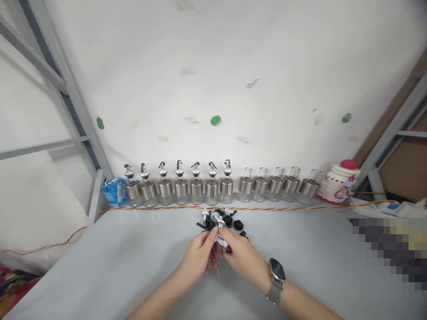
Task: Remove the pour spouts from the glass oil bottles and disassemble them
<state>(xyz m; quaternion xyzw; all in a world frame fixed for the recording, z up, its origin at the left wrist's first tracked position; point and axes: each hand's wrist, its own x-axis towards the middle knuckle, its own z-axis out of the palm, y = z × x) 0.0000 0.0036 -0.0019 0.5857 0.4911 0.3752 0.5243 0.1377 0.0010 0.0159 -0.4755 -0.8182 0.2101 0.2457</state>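
Observation:
My left hand and my right hand meet over the near middle of the table, both closed on a silver pourer spout. Fingers cover much of the spout, and some fingertips are blurred. Just beyond them lies a small heap of loose pourer parts: silver spout pieces and black stoppers. Along the wall stand several glass bottles with steel sleeves that carry pourers with black flip caps. To their right, several similar bottles have bare open necks.
A blue carton stands at the row's left end, a white and red jar at its right. Across the grey table, a red and yellow twisted wire runs before the bottles. Metal frame posts flank the wall.

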